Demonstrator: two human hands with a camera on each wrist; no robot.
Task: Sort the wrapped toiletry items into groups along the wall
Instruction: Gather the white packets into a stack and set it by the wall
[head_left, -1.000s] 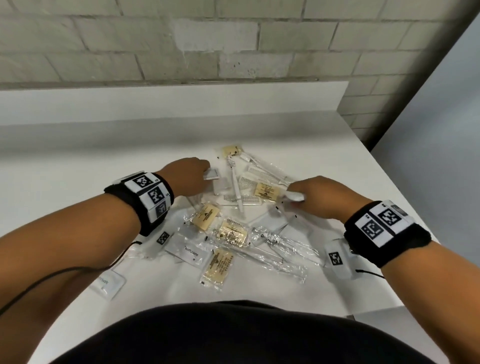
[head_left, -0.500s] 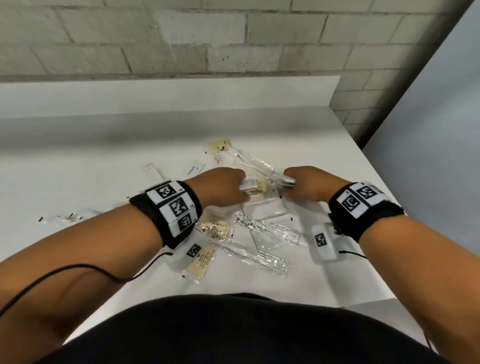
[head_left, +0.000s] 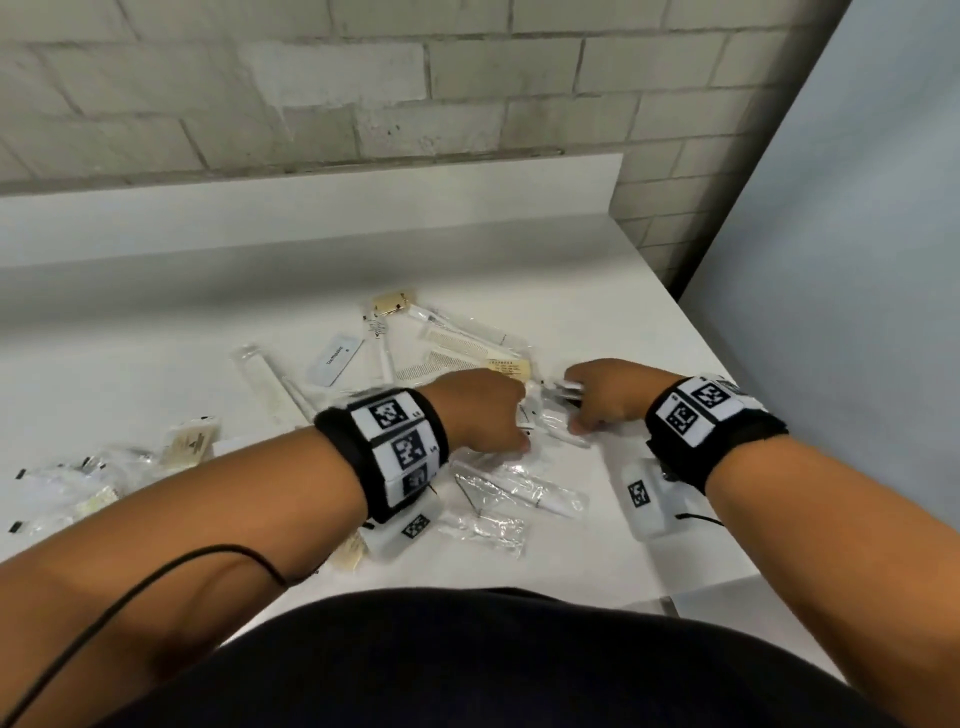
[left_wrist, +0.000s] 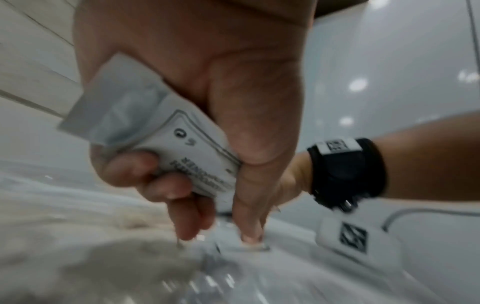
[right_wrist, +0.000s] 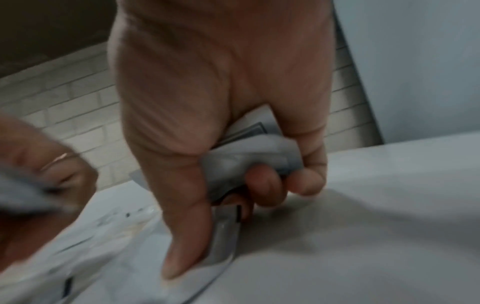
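though crinkly, flat white sachets (left_wrist: 166, 131)

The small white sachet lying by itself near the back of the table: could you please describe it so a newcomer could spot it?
Start at the white table under the brick wall, then look beyond the left hand. The flat white sachet lies left of the clear-wrapped combs; it alone is opaque, with one line of dark print.
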